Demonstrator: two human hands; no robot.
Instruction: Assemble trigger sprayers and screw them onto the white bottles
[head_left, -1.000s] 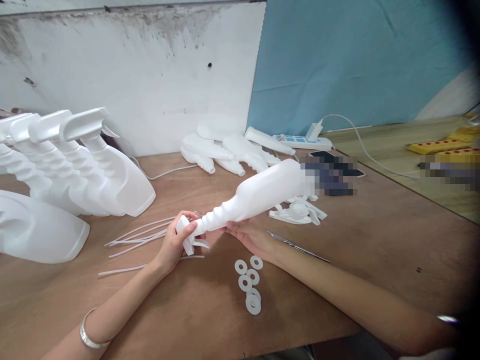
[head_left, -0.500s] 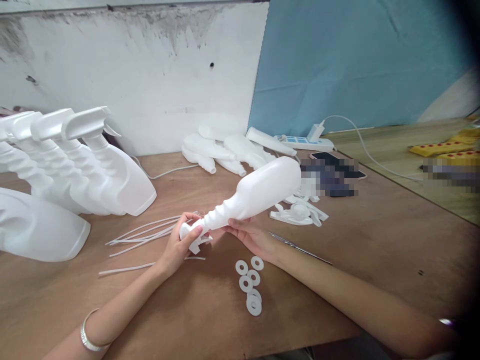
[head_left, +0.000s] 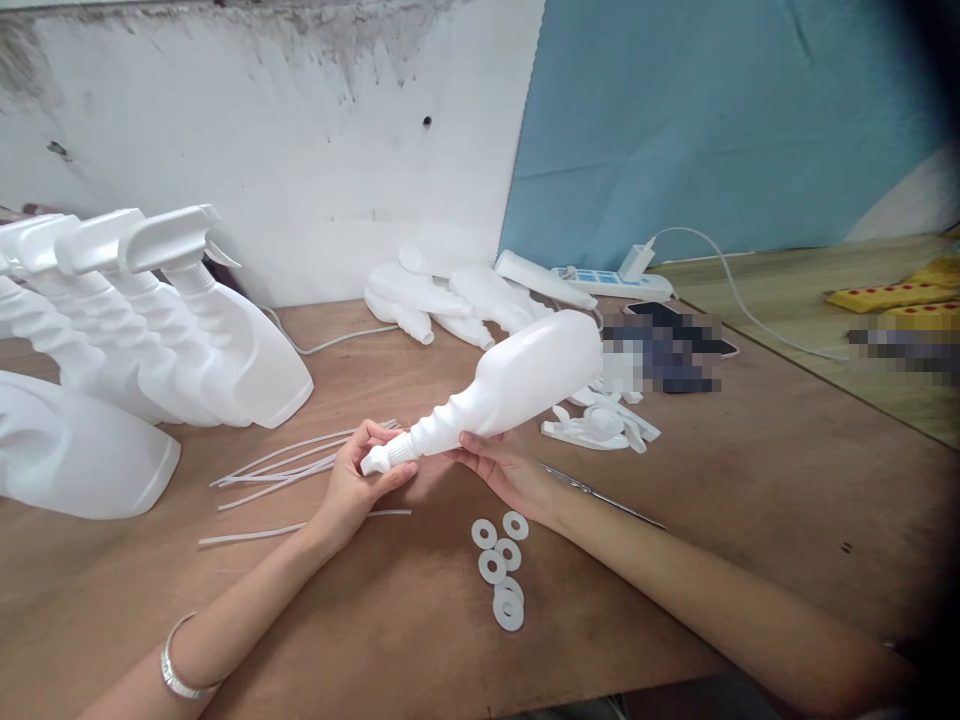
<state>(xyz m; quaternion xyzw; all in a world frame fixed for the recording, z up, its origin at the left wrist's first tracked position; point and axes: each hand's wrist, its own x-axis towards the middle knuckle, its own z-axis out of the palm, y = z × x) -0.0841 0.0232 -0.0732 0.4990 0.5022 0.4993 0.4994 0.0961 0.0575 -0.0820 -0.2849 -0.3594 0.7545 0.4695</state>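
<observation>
A white plastic spray bottle is held tilted over the table, its base up to the right and its neck down to the left. My left hand is closed around the white spray head at the neck, thumb below the ribbed collar. The trigger is out of sight. With its thumb on the bottle's side, my right hand grips the body from below; most of its fingers are hidden. Thin white dip tubes lie by my left hand, and several flat white ring washers lie below the right.
Upright bottles with spray heads stand at the left, beside a bottle lying down. Bare bottles lie against the wall. Loose spray-head parts, tweezers, a phone and a power strip are to the right.
The spray head has turned in my left hand: its trigger showed below before, and now the ribbed collar shows instead. The bottle and my right hand have stayed nearly in place.
</observation>
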